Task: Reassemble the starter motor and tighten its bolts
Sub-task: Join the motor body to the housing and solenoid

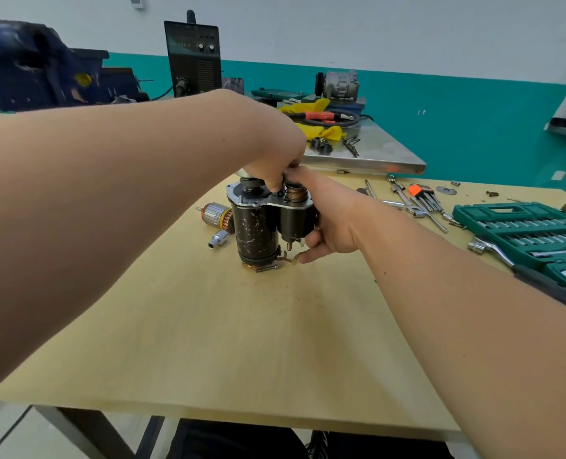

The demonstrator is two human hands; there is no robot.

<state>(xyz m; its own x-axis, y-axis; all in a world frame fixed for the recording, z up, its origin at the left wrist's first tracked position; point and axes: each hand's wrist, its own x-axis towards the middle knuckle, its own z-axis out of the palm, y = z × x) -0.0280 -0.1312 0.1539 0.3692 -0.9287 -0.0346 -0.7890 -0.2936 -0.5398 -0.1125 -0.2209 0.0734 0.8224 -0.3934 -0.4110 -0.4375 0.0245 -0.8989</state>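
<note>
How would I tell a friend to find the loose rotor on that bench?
Start at the wooden table. Just left of the upright starter motor lies the rotor. Unlike the plain chrome socket beside it, it shows copper windings.

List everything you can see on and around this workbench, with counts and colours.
starter motor: one, black and silver, upright mid-table
armature: one, silver and copper, lying left of it
socket set case: one, green, open, right edge
ratchet: one, silver, beside the case
hex keys: one set, orange holder, back right
cloth: one, yellow, on metal bench behind
vise: one, blue, far left
table: one, pale wood
left hand: one, pinching at motor's top
right hand: one, gripping motor's side
</note>
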